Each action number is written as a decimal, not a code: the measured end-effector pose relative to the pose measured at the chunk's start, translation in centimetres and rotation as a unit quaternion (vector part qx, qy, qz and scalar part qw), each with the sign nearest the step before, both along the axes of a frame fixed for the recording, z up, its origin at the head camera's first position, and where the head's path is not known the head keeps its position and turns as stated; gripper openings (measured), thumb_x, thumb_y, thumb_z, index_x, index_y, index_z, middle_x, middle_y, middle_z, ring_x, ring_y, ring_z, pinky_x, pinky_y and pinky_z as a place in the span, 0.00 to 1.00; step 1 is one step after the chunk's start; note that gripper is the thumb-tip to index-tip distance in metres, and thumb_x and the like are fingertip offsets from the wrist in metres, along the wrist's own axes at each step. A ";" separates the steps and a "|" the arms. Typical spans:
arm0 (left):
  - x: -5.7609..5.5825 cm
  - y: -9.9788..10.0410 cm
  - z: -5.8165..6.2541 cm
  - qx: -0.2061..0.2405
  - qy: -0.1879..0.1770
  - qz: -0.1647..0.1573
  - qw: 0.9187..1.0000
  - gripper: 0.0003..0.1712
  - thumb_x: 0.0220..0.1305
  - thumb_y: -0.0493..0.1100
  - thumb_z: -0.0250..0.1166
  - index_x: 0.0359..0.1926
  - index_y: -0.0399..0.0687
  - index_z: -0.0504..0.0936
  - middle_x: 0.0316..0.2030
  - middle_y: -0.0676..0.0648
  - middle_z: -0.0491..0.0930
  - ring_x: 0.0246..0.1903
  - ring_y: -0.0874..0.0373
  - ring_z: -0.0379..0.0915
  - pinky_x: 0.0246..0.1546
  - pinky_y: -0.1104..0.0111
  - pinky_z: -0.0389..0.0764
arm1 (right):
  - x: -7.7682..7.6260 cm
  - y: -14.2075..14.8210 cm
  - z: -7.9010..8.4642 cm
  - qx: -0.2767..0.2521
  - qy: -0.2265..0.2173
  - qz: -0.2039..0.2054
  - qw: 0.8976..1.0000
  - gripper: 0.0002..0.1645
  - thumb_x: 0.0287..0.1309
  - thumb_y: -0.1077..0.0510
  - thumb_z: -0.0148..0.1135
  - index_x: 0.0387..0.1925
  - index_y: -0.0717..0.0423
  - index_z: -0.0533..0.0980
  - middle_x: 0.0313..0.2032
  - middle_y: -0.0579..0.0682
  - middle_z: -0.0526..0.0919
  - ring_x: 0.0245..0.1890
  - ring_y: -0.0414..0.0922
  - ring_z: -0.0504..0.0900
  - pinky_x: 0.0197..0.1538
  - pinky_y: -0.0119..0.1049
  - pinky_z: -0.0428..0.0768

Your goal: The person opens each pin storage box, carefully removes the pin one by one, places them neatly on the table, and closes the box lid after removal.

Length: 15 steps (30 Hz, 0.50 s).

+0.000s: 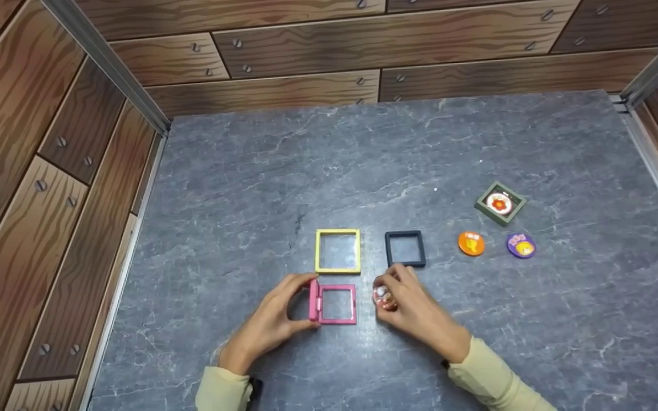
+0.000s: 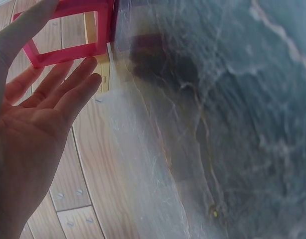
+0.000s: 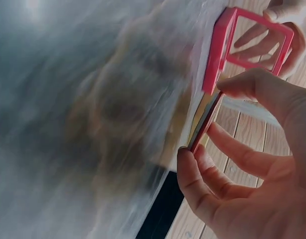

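Observation:
A pink hinged square frame [image 1: 313, 302] lies unfolded on the table, one half flat and the other standing up. My left hand [image 1: 269, 314] grips the raised half by its edges, thumb at the near side and fingers at the far side; the left wrist view shows this pink frame [image 2: 68, 56] from the side. Just right of it, my right hand [image 1: 417, 302] pinches a round badge [image 1: 384, 297] with a printed picture, partly covered by the fingers. Seen edge-on in the right wrist view, the badge [image 3: 205, 122] is thin and held by thumb and fingertips.
A yellow square frame [image 1: 337, 271] lies beyond the pink one, with a black frame [image 1: 388, 248] to its right. Farther right are an orange badge [image 1: 471, 243], a purple badge [image 1: 521, 245] and a green frame [image 1: 489, 214] containing a flower-patterned disc. Wood-patterned walls border the grey table.

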State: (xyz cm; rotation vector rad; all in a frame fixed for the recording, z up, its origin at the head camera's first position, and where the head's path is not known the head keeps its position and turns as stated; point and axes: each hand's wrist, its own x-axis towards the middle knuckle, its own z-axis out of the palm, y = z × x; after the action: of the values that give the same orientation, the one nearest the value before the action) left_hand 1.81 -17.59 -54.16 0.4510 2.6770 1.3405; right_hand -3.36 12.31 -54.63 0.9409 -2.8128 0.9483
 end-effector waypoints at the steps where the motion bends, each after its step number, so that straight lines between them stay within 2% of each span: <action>1: 0.0 0.0 0.0 -0.001 0.004 0.000 1.000 0.52 0.49 0.39 0.84 0.75 0.47 0.71 0.65 0.47 0.79 0.67 0.54 0.76 0.76 0.56 0.74 | -0.1 0.3 0.0 0.002 0.000 -0.005 1.000 0.21 0.43 0.66 0.76 0.44 0.59 0.83 0.43 0.49 0.77 0.43 0.42 0.69 0.44 0.35 0.81; 8: 0.0 -0.1 0.2 -0.004 0.002 0.000 1.000 0.52 0.49 0.39 0.84 0.75 0.46 0.71 0.66 0.49 0.79 0.68 0.53 0.75 0.76 0.56 0.74 | -0.6 2.5 0.2 -0.003 -0.010 -0.048 0.999 0.22 0.41 0.68 0.77 0.43 0.60 0.82 0.43 0.51 0.77 0.45 0.46 0.74 0.47 0.43 0.84; 15: 0.0 0.0 0.2 -0.007 -0.004 -0.001 1.000 0.51 0.50 0.41 0.84 0.75 0.48 0.71 0.65 0.49 0.79 0.68 0.54 0.75 0.76 0.56 0.74 | -0.9 5.2 0.0 -0.027 -0.010 -0.095 0.995 0.20 0.41 0.67 0.77 0.41 0.61 0.83 0.40 0.53 0.77 0.44 0.49 0.75 0.49 0.48 0.80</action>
State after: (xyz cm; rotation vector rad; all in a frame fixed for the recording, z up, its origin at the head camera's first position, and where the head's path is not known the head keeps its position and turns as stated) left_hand 1.79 -17.57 -54.00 0.4455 2.6762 1.3192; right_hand -4.27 17.49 -54.60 0.6476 -2.8149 1.0067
